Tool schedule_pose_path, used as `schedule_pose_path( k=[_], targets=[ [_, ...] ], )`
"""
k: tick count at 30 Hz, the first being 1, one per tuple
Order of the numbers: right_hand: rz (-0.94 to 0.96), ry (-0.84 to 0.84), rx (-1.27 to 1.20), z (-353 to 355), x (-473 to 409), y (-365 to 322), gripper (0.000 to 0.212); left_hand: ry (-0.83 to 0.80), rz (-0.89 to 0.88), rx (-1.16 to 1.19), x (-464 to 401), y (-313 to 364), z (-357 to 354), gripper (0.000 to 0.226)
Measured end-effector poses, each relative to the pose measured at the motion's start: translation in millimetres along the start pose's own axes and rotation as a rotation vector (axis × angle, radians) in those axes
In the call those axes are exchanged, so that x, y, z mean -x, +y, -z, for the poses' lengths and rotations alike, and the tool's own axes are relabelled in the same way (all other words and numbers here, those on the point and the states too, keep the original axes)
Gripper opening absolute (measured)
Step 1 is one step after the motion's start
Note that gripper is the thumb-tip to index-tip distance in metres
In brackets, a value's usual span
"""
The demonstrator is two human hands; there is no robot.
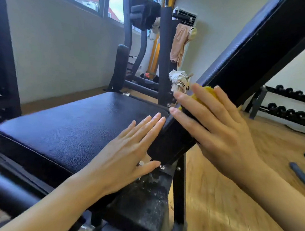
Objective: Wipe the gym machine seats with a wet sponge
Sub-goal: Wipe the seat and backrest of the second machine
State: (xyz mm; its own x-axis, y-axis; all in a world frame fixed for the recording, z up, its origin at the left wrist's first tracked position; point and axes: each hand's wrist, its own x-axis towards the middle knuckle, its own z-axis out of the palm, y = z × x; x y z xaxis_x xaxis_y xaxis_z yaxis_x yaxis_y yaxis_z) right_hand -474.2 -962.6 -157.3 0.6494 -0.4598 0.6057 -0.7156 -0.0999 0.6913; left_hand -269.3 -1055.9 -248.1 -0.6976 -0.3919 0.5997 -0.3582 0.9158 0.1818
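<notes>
With my right hand [218, 124] pressing the sponge [207, 94] under spread fingers against the backrest's [253, 55] lower edge, and my left hand [127, 149] flat, fingers together, on the seat's [65, 128] right edge, I should stroke upward with even pressure.

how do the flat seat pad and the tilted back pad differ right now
The black padded seat lies flat; the black padded backrest slants steeply upward. The left hand rests open at the seat's edge, while the right hand presses a yellow sponge against the backrest. Both are black textured vinyl.
</notes>
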Motion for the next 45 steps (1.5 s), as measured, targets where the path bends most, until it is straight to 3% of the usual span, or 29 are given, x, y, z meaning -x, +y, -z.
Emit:
schedule_pose_path(
  k=[5,9,14,18,21,25,38,42,45],
  targets=[
    [-0.102,0.046,-0.044,-6.1,4.2,-6.8,0.031,-0.041,0.013,0.113,1.1,4.6,2.8,0.093],
    [0.055,-0.027,-0.047,-8.0,4.2,-11.0,0.034,-0.046,0.023,0.112,0.9,7.4,0.6,0.099],
    [-0.049,-0.007,-0.086,-7.9,8.3,-19.1,0.033,0.006,-0.028,0.022,-0.3,5.9,-5.4,0.103],
    [0.118,-0.061,-0.055,-12.1,11.4,-20.7,0.037,0.017,-0.022,-0.032,-0.1,3.6,-9.5,0.102],
    [0.113,-0.084,-0.034,-6.9,39.4,-4.3,0.042,-0.011,-0.021,-0.007,2.3,2.7,-8.5,0.111],
    [0.078,-0.020,-0.100,-21.9,18.8,-34.9,0.038,-0.018,-0.004,0.030,0.4,4.3,-7.4,0.104],
    [0.157,-0.106,-0.106,-27.8,52.2,-43.1,0.048,-0.076,0.050,0.180,2.7,2.8,-7.6,0.114],
    [0.117,-0.060,-0.152,-38.6,26.7,-77.4,0.047,-0.040,0.075,0.265,3.8,-3.4,-11.7,0.102],
    [0.173,-0.090,-0.086,-34.4,39.6,-59.9,0.044,-0.072,0.105,0.318,4.0,-3.9,-9.5,0.105]
  ],
)
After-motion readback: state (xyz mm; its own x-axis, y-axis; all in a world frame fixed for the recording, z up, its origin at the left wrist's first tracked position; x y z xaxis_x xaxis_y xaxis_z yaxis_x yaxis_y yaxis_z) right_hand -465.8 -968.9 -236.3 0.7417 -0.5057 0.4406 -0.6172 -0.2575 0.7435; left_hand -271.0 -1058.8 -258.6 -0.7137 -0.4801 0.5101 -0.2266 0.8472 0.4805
